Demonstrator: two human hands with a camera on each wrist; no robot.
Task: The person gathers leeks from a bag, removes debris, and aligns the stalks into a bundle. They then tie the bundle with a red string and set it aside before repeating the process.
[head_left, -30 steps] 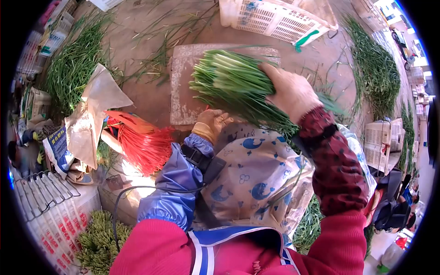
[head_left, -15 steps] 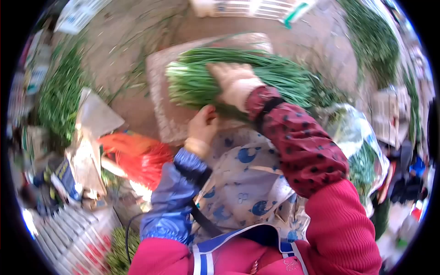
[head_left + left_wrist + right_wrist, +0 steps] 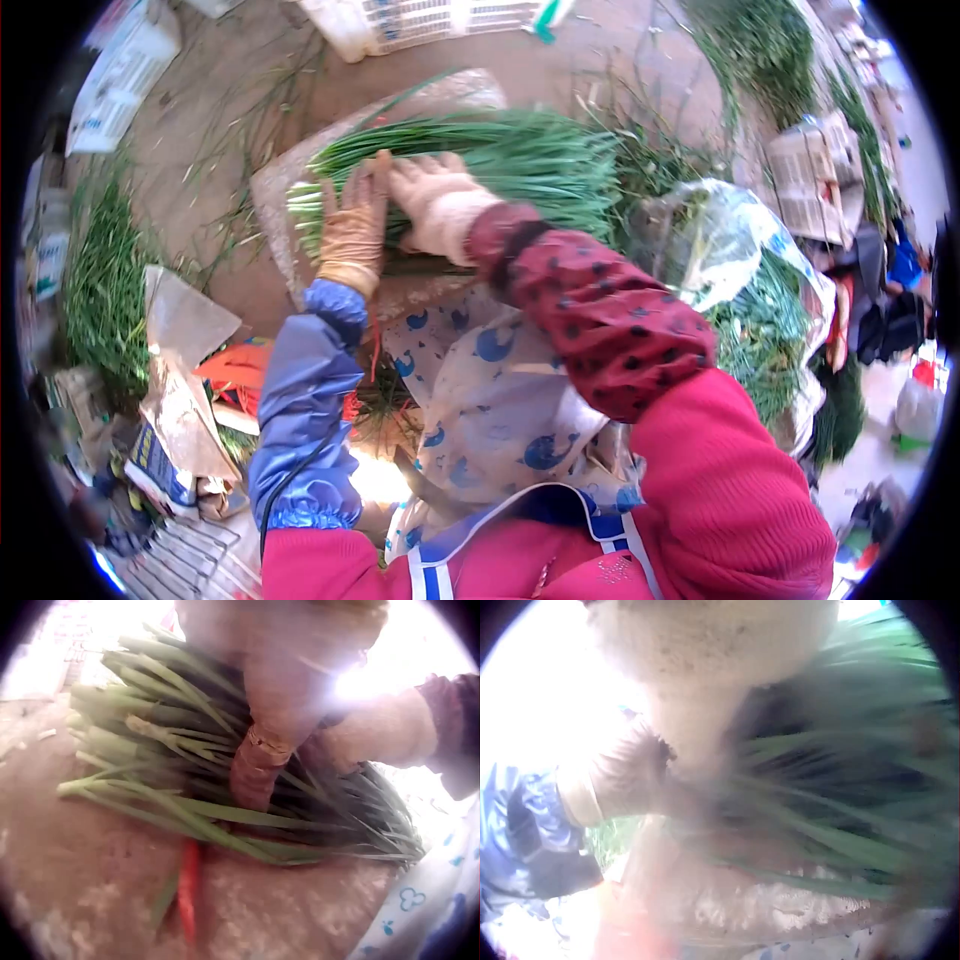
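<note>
A thick bunch of garlic chives (image 3: pixel 540 165) lies across a worn board (image 3: pixel 275 190), its pale cut ends to the left. My left hand (image 3: pixel 355 225), in a tan glove, rests on the bunch near those ends with its fingers extended. Beside it, my right hand (image 3: pixel 435 200), in a pale fuzzy glove, presses on the middle of the stalks with fingers straight. In the left wrist view the thumb (image 3: pixel 259 769) lies against the near side of the chives. A red strip (image 3: pixel 189 892) sticks out from under the bunch toward me.
A bundle of red ties (image 3: pixel 235 370) sits to the left by a paper sheet (image 3: pixel 185 310). Loose greens (image 3: pixel 105 280) are heaped at the far left. A clear bag of greens (image 3: pixel 755 330) stands at the right, and a white crate (image 3: pixel 420 25) at the back.
The bunch was held up in my right hand, then set down on the board. My left hand has moved from the board's near edge onto the chives. The head view has shifted.
</note>
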